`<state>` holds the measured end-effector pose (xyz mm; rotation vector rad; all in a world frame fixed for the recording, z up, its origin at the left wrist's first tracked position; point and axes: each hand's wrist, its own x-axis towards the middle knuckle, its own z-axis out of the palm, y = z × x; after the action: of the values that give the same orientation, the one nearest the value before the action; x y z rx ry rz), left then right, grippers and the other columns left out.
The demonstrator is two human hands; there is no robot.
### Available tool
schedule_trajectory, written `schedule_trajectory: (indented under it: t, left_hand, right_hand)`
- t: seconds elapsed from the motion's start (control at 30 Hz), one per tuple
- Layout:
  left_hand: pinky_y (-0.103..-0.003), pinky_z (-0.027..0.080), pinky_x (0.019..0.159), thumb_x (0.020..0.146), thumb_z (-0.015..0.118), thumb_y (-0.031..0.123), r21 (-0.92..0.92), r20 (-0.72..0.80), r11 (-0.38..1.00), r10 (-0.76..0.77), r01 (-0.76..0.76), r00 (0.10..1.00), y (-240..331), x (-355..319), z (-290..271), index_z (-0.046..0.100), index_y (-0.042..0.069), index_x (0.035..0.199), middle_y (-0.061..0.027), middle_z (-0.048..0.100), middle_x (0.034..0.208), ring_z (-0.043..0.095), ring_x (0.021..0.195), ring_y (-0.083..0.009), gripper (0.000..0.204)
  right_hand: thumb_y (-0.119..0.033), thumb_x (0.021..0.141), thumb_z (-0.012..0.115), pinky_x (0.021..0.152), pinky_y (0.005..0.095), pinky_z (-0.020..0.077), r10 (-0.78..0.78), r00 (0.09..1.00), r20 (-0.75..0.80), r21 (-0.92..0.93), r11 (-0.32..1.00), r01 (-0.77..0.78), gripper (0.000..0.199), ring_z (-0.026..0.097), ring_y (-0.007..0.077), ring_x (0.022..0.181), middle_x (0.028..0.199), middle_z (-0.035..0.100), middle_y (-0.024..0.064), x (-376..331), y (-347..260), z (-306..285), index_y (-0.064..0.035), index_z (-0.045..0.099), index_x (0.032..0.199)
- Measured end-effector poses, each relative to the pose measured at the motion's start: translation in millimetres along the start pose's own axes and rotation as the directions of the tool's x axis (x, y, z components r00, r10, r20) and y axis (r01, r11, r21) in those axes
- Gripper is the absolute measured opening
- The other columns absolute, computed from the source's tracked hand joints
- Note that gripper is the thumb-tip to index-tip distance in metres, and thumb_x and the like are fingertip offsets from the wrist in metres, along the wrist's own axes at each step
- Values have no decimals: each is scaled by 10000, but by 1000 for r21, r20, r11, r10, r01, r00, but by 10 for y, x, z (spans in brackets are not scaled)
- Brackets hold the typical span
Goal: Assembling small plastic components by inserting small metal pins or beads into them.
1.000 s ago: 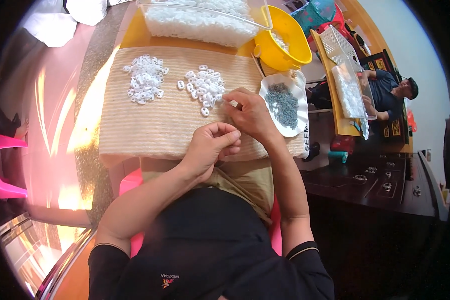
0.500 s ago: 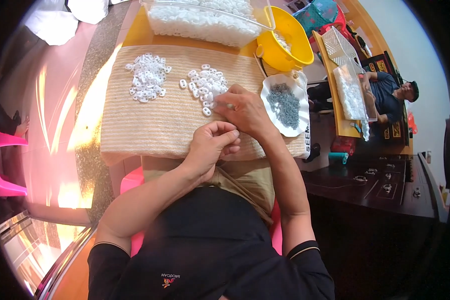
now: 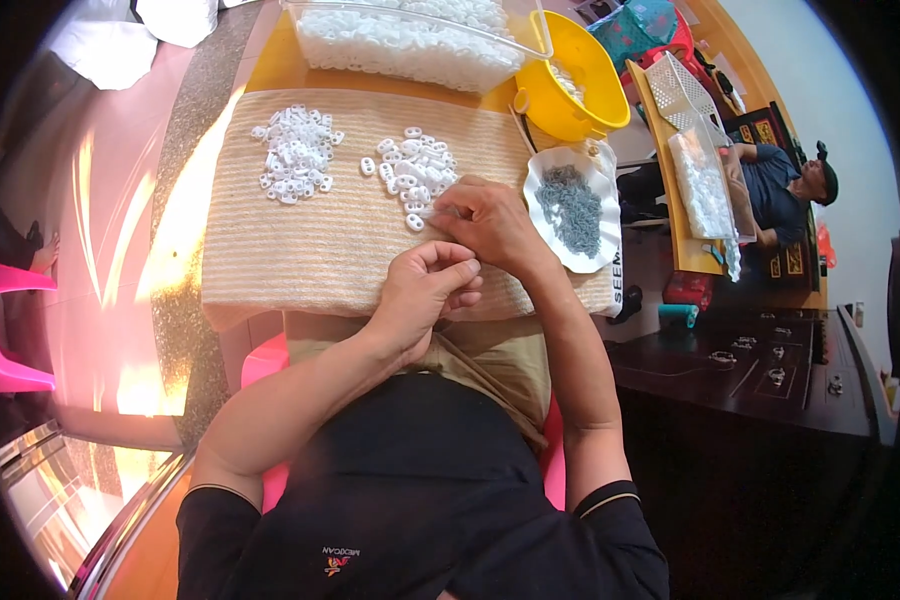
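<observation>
On the striped beige towel [image 3: 300,250] lie two heaps of small white oval plastic pieces with holes: a left heap [image 3: 296,155] and a right heap [image 3: 415,165]. My right hand [image 3: 485,220] reaches over the near right edge of the right heap, its fingers curled together beside the pieces; what the fingertips hold is hidden. Just nearer to me, my left hand [image 3: 430,290] is closed in a pinch of thumb and forefinger. Anything between those fingers is too small to make out. Right of my hands, a white wavy-rimmed plate [image 3: 608,195] carries small grey pieces [image 3: 570,210].
A clear bin [image 3: 410,75] full of white pieces stands at the far edge, beside a yellow basin [image 3: 605,95]. At the far right, a person [image 3: 775,190] sits at another table with a clear bin [image 3: 705,190]. A pink stool [image 3: 10,325] is at the left.
My right hand's fingers have drawn slightly back to the right from the heap's edge. My left hand keeps its pinch in about the same place.
</observation>
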<state>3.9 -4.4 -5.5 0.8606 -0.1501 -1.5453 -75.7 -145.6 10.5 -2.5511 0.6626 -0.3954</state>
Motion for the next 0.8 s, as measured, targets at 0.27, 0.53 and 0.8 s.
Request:
schedule_trajectory:
  t: [0.27, 0.53, 0.8]
  left_hand:
    - [-235, 541, 654, 871, 638, 58, 17, -1, 1000, -7, 7, 1000, -4, -4, -2, 595, 30, 934, -37, 613, 829, 608, 729, -106, 81]
    - [-233, 544, 650, 877, 637, 71, 24, 9, 999, -21, 20, 1000, 2, 2, 6, 600, 32, 931, -33, 613, 822, 605, 729, -98, 77]
    - [-237, 543, 657, 875, 641, 73, 32, 17, 999, -24, 24, 1000, -1, 9, -1, 600, 32, 930, -33, 613, 823, 602, 729, -98, 80]
  right_hand:
    - [-108, 769, 698, 565, 303, 471, 154, 985, 83, 217, 962, -168, 169, 592, 175, 626, 715, 621, 100, -39, -50, -41, 2, 661, 891]
    - [-24, 794, 600, 727, 373, 486, 17, 982, -189, -37, 999, -24, 210, 620, 320, 825, 906, 636, 164, 34, 130, -28, -11, 654, 997]
    - [-41, 799, 597, 756, 392, 483, 10, 996, -92, -86, 996, -18, 241, 615, 347, 857, 910, 641, 177, 143, 244, -31, -11, 645, 1033]
